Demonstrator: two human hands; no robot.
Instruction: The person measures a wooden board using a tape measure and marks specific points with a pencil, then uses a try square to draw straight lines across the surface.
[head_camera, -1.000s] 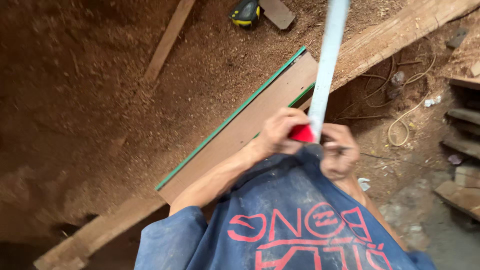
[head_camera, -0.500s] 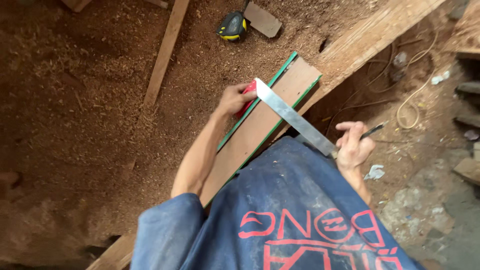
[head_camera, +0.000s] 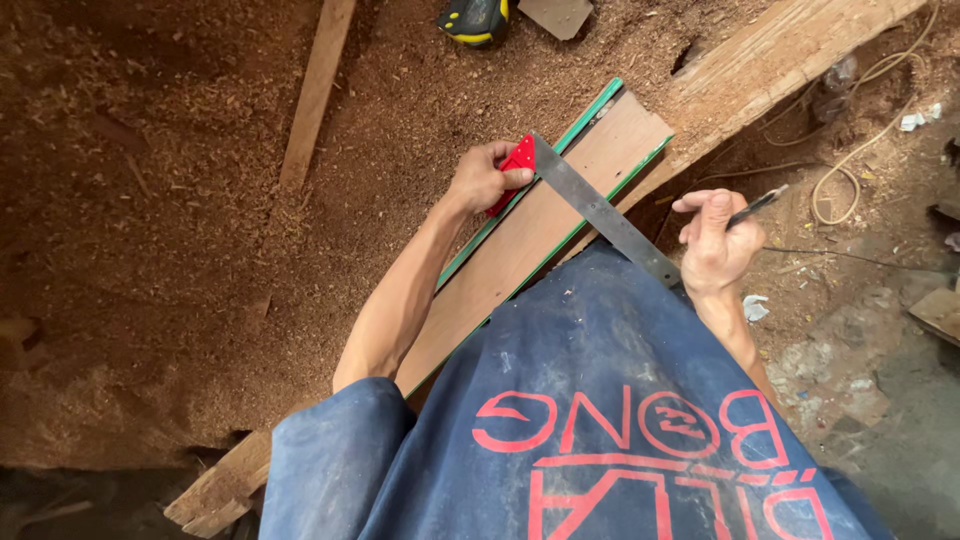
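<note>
Dull grey metal blade and glossy red plastic stock of a try square (head_camera: 590, 205) on a smooth, green-edged plywood board (head_camera: 540, 240) amid rough sawdust (head_camera: 150, 200)

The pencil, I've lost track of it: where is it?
Head view, right side: the pencil is in the right hand, off the green-edged board.
</note>
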